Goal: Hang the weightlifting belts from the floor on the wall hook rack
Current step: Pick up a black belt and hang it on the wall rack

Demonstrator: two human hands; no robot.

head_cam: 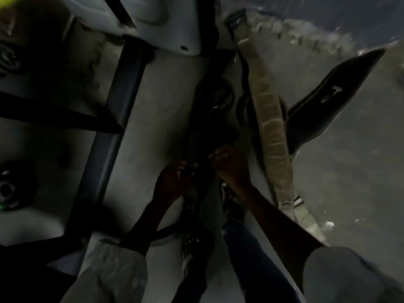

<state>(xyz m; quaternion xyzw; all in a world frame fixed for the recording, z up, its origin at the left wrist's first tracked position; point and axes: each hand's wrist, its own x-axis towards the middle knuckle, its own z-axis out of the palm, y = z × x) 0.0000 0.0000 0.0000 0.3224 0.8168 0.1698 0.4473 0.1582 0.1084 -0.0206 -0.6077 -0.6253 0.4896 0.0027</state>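
The view is dark and blurred. A long black weightlifting belt (202,110) with pale lettering stretches up the middle of the frame. My left hand (172,182) grips its lower end. My right hand (229,165) is closed in a fist on the dark belt material beside it. A tan woven belt (269,119) lies lengthwise just to the right of my right hand. A wide black belt (323,95) with a small white mark lies further right on the dark floor. No hook rack shows in this view.
A dark metal frame bar (118,110) runs diagonally on the left, with a crossbar (54,117) joining it. A weight plate (11,186) lies at the left edge. My shoes (190,248) and legs are below the hands. Pale floor left, dark floor right.
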